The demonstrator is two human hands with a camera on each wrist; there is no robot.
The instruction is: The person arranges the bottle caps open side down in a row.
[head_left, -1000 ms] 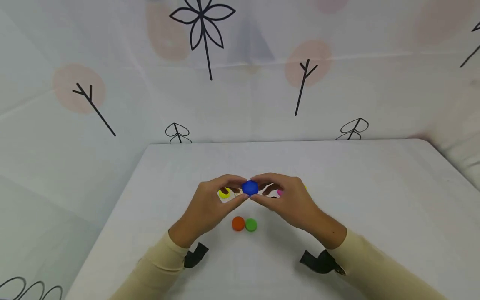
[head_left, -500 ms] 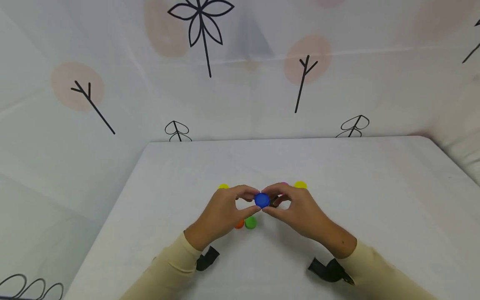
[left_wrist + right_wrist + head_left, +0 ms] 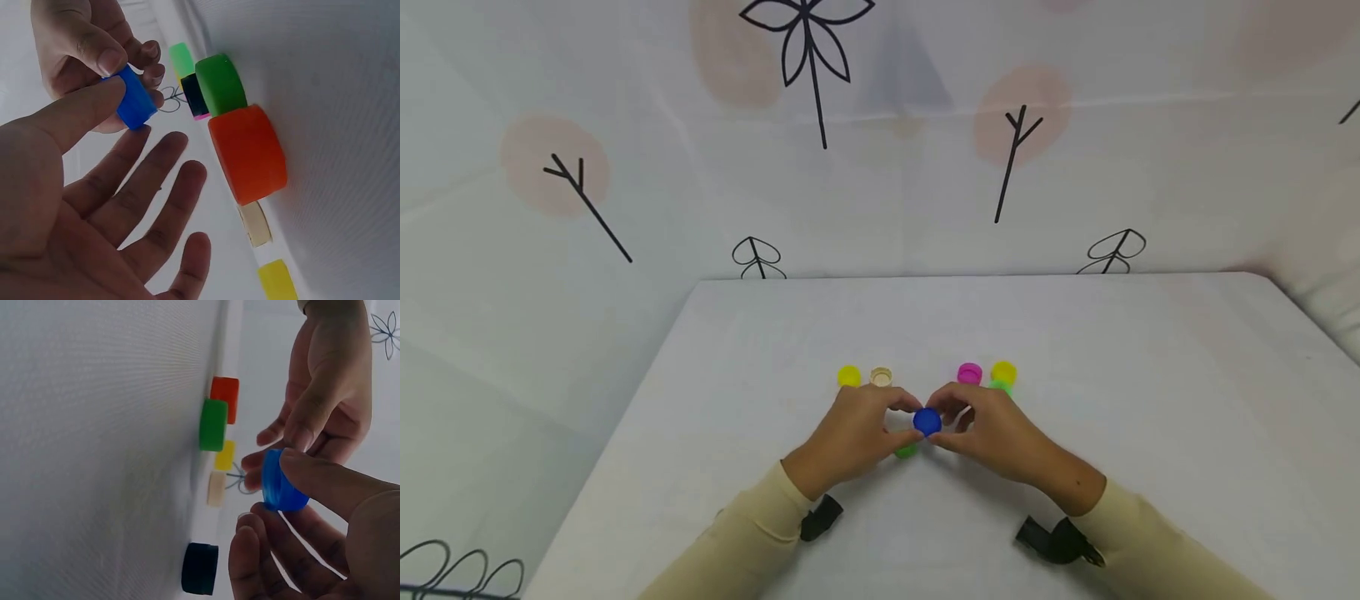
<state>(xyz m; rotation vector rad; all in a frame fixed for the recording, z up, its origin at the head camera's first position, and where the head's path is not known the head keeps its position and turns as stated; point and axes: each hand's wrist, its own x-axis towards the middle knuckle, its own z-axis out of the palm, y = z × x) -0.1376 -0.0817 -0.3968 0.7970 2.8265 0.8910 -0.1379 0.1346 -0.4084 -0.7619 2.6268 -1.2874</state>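
Both hands hold one blue bottle cap (image 3: 927,422) between them, above the middle of the table. My left hand (image 3: 853,433) pinches its left side with thumb and index finger; in the left wrist view the other fingers of that hand spread loosely below the cap. From the right, thumb and fingers of my right hand (image 3: 1000,433) grip the same cap. A green cap (image 3: 222,84) and an orange cap (image 3: 249,155) sit side by side on the table close to the left hand. In the head view that hand covers the orange one and part of the green.
Farther back lie a yellow cap (image 3: 849,376) and a beige cap (image 3: 881,377) at left. A magenta cap (image 3: 970,373), another yellow cap (image 3: 1003,372) and a light green cap (image 3: 1002,387) are at right. A black cap (image 3: 200,569) shows in the right wrist view.
Both hands have moved right and nearer to me with the blue cap between them. The orange cap has become hidden behind the left hand, while the caps farther back have come into view.
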